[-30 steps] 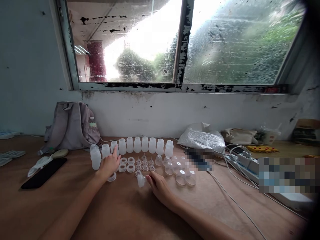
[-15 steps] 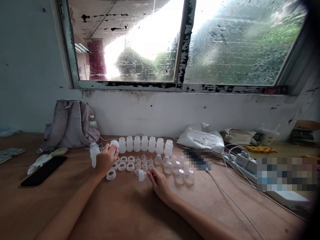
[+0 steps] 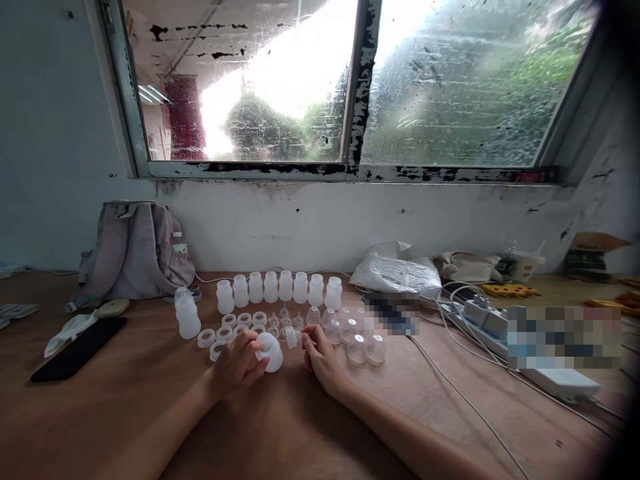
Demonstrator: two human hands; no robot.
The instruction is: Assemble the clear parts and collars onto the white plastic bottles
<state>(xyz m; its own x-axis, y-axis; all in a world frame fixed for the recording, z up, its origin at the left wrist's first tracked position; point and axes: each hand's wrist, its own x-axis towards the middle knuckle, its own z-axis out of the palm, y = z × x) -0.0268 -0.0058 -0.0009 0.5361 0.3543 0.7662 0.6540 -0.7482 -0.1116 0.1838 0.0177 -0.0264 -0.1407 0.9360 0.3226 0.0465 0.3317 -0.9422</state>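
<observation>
My left hand [image 3: 239, 363] grips a small white plastic bottle [image 3: 271, 351], tilted on its side just above the brown table. My right hand [image 3: 320, 357] pinches a small clear ring-and-nipple part [image 3: 293, 337] right next to the bottle's mouth. Behind them stands a row of several white bottles [image 3: 285, 287]. In front of that row lie several white rings [image 3: 235, 321], clear nipples [image 3: 285, 321] and clear dome caps [image 3: 357, 337]. One assembled bottle with a cap [image 3: 186, 313] stands at the left end.
A grey backpack [image 3: 135, 250] leans on the wall at left, with a black phone [image 3: 77, 348] and a white cloth [image 3: 69, 329] before it. A white bag [image 3: 395, 273], a power strip [image 3: 483, 320] and white cables [image 3: 460, 390] lie to the right.
My left hand lifted a white bottle out of the row and brought it toward me at the centre. My right hand raised the clear part up beside the bottle's mouth.
</observation>
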